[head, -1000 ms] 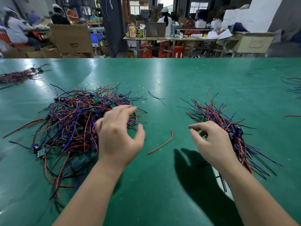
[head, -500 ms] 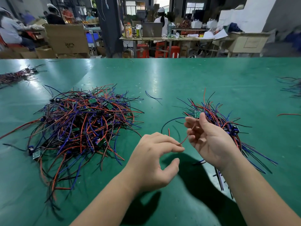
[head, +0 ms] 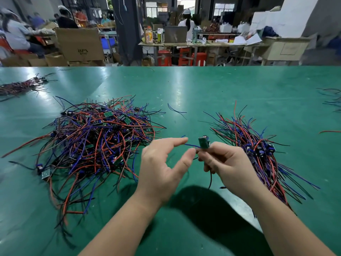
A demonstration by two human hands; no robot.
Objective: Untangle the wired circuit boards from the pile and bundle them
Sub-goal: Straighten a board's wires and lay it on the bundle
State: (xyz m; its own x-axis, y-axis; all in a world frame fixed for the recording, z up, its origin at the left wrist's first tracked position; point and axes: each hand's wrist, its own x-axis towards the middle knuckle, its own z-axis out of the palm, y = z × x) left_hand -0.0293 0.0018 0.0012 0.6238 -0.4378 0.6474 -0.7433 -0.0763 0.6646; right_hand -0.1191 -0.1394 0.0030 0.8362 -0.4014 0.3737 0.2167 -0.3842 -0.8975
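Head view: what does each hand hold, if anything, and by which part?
The right hand pinches a green circuit board by its lower end. The left hand grips nothing; a blue wire passes between its thumb and forefinger.

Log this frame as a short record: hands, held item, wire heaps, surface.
left hand: open, index and thumb apart beside the blue wire
right hand: grips a board with its wires
pile: tangled, left of the hands
bundle: right, partly behind the right hand
table: green
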